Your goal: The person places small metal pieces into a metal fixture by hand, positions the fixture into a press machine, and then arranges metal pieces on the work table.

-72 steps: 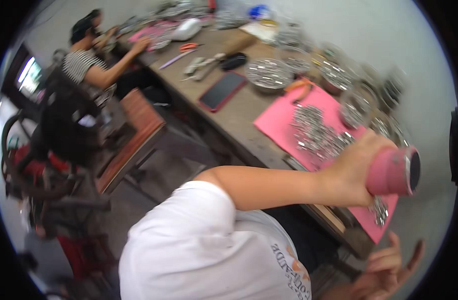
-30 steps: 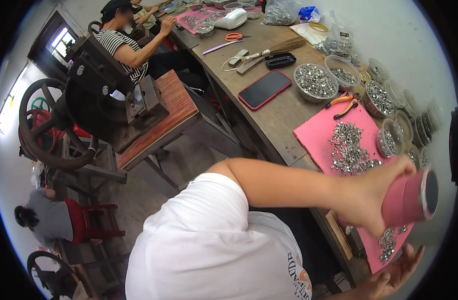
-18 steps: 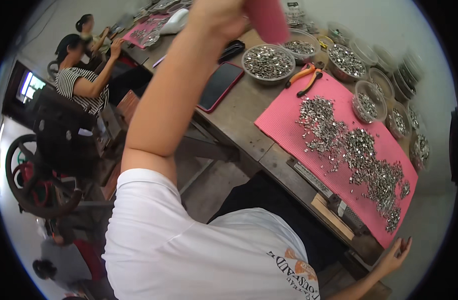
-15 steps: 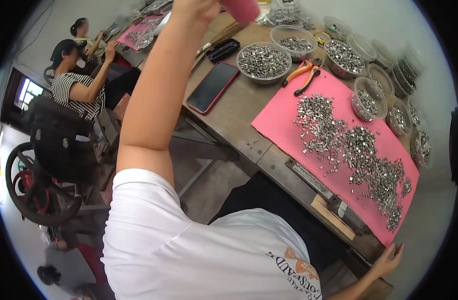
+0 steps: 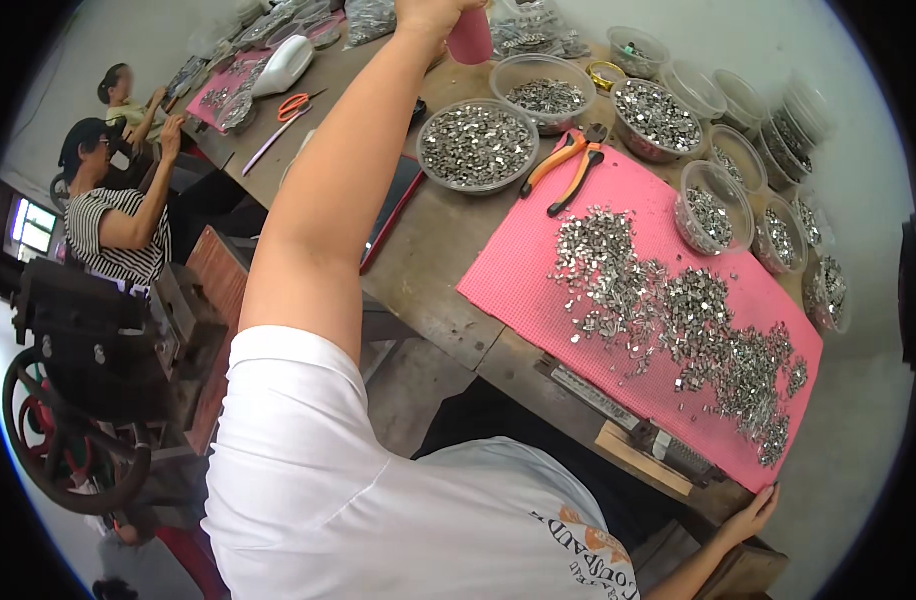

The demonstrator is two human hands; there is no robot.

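My left arm reaches up to the top edge of the view, where my left hand point(image 5: 430, 14) is closed on a pink cup point(image 5: 470, 40). Part of that hand is cut off by the picture's edge. At the lower right, my right hand point(image 5: 750, 518) lies by the near corner of a pink mat point(image 5: 518, 262), fingers stretched out against the table's edge. Small shiny metal pieces point(image 5: 698, 315) are spread across the mat in loose heaps. Orange-and-black pliers point(image 5: 568, 168) rest at the mat's far left corner.
Clear plastic tubs of metal pieces point(image 5: 478, 147) line the table's back and right side. My arm partly covers a phone point(image 5: 393, 210). Further left lie orange scissors point(image 5: 294, 106) and a white bottle point(image 5: 284, 66). Two people sit along the table; a machine with a handwheel point(image 5: 73, 490) stands left.
My view has shifted, bringing the scissors and white bottle into sight. My left hand still holds the pink cup. My right hand's fingers have come closer together at the mat's corner.
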